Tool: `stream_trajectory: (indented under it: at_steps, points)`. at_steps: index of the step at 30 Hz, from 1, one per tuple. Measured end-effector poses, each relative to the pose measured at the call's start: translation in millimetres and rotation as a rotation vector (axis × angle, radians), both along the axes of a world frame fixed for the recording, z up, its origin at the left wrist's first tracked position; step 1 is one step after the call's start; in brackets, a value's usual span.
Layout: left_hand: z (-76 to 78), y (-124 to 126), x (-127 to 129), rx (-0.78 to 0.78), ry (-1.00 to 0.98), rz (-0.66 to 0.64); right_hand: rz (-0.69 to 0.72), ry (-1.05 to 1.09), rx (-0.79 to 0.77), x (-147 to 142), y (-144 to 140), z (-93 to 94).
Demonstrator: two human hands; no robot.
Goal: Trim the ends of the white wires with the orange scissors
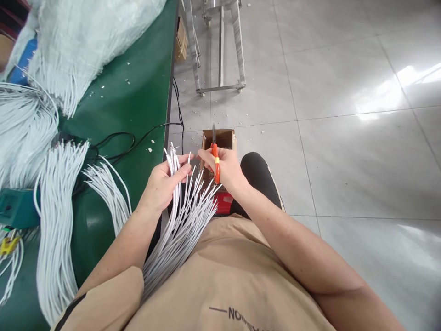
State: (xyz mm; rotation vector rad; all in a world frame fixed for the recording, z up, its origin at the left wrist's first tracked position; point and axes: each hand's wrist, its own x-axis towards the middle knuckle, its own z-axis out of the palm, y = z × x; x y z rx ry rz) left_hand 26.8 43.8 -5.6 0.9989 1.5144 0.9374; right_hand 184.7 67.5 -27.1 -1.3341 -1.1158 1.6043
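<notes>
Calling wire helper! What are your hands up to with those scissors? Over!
Left hand gripping white wires. Right hand holding orange scissors, tips pointing away from the body. More wires fanned out near the handles. Cardboard box below.

Dark lettering (237, 314) is running upside down across the tan shirt (220, 266), ending in "SHION" beside a dash; its first letters are showing unclearly.

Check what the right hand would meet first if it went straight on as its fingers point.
Probably the left hand: its fingertips lie close ahead of the right hand, though depth is hard to judge.
</notes>
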Motion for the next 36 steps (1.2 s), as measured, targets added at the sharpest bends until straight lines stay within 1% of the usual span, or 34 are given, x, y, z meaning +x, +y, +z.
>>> stream_trajectory:
  at_steps: [3, 5, 7, 10, 14, 19, 27, 32, 36]
  points:
    - [-2.1, 0.5, -0.5, -0.001, 0.048, 0.045, 0.106, -0.397, 0.197, 3.0, -3.6, -7.2]
    - [-3.9, 0.7, -0.8, 0.008, 0.091, 0.061, 0.195, -0.596, 0.313, 2.8, -5.7, -8.2]
    - [-5.6, 0.8, -1.1, 0.022, 0.144, 0.062, 0.254, -0.717, 0.390, 1.5, -7.0, -7.0]
    - [-6.9, 0.7, -1.7, 0.068, 0.249, 0.063, 0.315, -0.822, 0.436, 0.0, -7.8, -3.9]
    - [-5.2, 0.2, -1.3, 0.158, 0.365, 0.034, 0.342, -0.914, 0.479, 1.2, -8.9, -0.1]
    - [-0.3, -1.5, 1.2, 0.185, 0.458, -0.017, 0.355, -0.982, 0.495, 2.7, -12.9, 3.1]
    - [-2.6, -3.1, 3.5, 0.192, 0.452, -0.041, 0.343, -1.045, 0.549, 0.2, -18.6, -3.0]
    - [-1.7, -4.9, 3.8, 0.188, 0.542, -0.047, 0.358, -1.070, 0.587, 1.9, -18.9, -7.0]
    - [-1.3, -4.8, 3.4, 0.176, 0.475, -0.051, 0.365, -1.024, 0.567, 3.2, -18.5, -8.1]
